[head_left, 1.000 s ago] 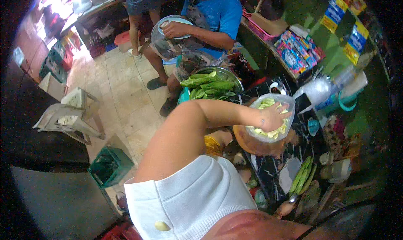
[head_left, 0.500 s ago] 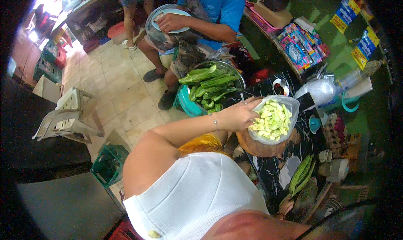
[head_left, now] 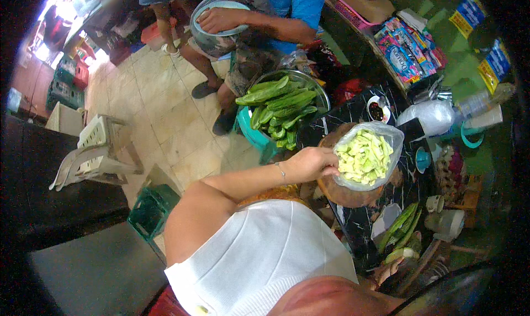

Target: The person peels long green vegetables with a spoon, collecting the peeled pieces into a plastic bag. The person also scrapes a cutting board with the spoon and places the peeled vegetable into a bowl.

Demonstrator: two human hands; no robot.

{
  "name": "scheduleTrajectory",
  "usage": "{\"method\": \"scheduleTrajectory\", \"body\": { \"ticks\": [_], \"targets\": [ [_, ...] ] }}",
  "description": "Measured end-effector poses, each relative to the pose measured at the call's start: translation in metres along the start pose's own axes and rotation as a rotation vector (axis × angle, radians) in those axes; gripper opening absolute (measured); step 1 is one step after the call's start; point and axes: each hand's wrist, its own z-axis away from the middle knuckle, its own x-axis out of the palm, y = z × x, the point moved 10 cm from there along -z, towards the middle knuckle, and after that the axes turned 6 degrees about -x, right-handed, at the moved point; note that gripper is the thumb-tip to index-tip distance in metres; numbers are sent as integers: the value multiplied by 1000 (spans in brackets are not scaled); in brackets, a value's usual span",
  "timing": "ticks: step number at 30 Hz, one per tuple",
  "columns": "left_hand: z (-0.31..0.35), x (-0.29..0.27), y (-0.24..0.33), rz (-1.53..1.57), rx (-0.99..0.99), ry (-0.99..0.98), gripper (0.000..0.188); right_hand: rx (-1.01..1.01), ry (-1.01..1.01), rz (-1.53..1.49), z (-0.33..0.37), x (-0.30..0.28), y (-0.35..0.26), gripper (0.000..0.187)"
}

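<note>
My left hand (head_left: 312, 165) pinches the near-left edge of a clear plastic bag (head_left: 393, 141), fingers closed. The bag stands open, filled with pale green chopped gourd (head_left: 364, 157). It rests on a round wooden chopping board (head_left: 337, 194) on a black marbled table (head_left: 353, 222). Low at the right, my right hand (head_left: 388, 272) shows only in part, beside a pale green rounded thing (head_left: 404, 254); its grip is unclear. Just beyond it lie whole ridged green gourds (head_left: 400, 227).
A metal basin of ridged gourds (head_left: 281, 103) sits beyond my left arm. A seated person's hand (head_left: 221, 20) is over a plate. A small bowl of dark sauce (head_left: 379, 111) and a teal cup (head_left: 423, 159) stand on the table. White plastic chair (head_left: 94, 150) and green crate (head_left: 153, 210) are left.
My left hand has drawn back from over the chopped pieces to the bag's edge. The pale green thing now shows by my right hand. The seated person's plate has tilted.
</note>
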Motion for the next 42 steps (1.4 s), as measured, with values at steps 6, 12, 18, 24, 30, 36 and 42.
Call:
{"method": "scheduleTrajectory", "body": {
  "ticks": [6, 12, 18, 24, 30, 36, 42],
  "targets": [
    [0, -10, 9, -47, 152, 220, 21, 133, 61, -435, 11, -3, -161, 54],
    [19, -25, 5, -14, 185, 405, 40, 136, 5, -630, -13, 35, -275, 53],
    [18, -11, 14, 336, 252, 296, 31, 45, -154, -1045, -14, 58, -380, 48],
    [-11, 18, 42, 821, 112, -53, 48, -24, -635, -1168, 27, 87, -503, 43],
    [-19, 29, 84, 982, 220, -334, 80, -18, -461, -1025, 86, 87, -553, 51],
    [-22, 82, 86, 826, 208, -420, 77, -91, -446, -773, 84, 84, -512, 45],
    [-43, 98, 86, 920, 53, -368, 62, -389, -333, -637, 74, 86, -489, 39]
  ]
}}
